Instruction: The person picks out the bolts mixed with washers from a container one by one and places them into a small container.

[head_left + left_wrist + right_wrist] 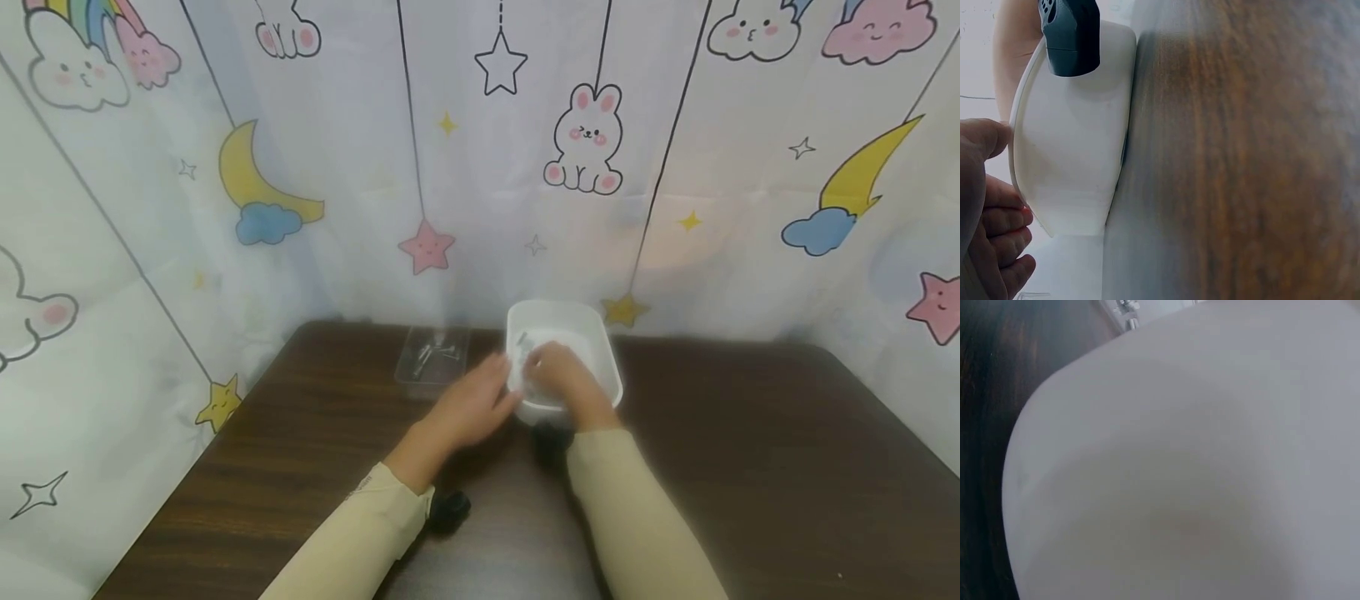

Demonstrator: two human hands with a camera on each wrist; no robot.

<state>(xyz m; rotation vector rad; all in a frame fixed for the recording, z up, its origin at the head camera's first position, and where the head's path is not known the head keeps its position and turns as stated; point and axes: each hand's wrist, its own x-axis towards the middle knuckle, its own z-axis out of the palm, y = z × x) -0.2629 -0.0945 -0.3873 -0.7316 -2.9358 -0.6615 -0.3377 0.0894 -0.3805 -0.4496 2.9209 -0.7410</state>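
A white plastic tub point(611, 367) stands at the back of the table. My right hand point(562, 373) reaches down into it with fingers bent. Blur hides whether anything is in that hand's fingers; small greyish pieces point(525, 342) show just beside them in the tub. My left hand point(474, 404) is at the tub's left rim, its fingers loosely extended. In the left wrist view, the left thumb point(994, 136) touches the rim of the tub point(1072, 150). The right wrist view is mostly filled by the tub's pale surface point(1166, 456).
Left of the tub sits a clear plastic box point(401, 371) with several metal screw-like pieces point(431, 357) in it. A dark wooden table point(750, 467) lies under everything. Behind it hangs a white curtain point(360, 167) with cartoon prints. Black wrist devices point(450, 510) are worn on both wrists.
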